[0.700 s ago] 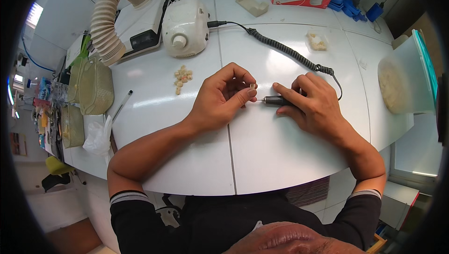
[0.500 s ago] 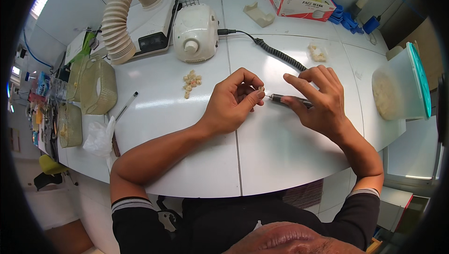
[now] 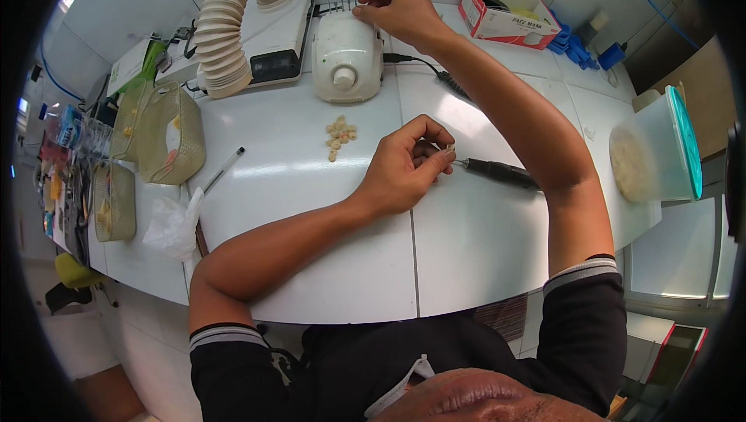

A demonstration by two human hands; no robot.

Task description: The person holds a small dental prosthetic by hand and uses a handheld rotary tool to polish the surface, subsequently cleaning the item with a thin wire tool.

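Between thumb and fingers of my left hand (image 3: 400, 169) is a small cream piece (image 3: 451, 148), beside the metal tip of a dark handpiece (image 3: 497, 172) lying on the white table (image 3: 482, 251). My right hand (image 3: 396, 10) reaches over the white control unit (image 3: 346, 61), its fingers closed at the thin bits (image 3: 334, 5) standing on top; what they pinch is too small to make out. A cluster of small cream pieces (image 3: 339, 134) lies left of my left hand. The handpiece's coiled cord is partly hidden behind my right forearm.
A white hose machine (image 3: 280, 33) stands back left, with mesh baskets (image 3: 167, 138), a plastic bag (image 3: 171, 228) and a pen (image 3: 224, 169) at left. A red-and-white box (image 3: 505, 26) and blue straps (image 3: 571, 49) sit back right, a lidded tub (image 3: 645, 150) at right.
My right hand has left the handpiece and moved up and back to the top of the control unit. My left hand still holds the small piece, slightly further right in view.
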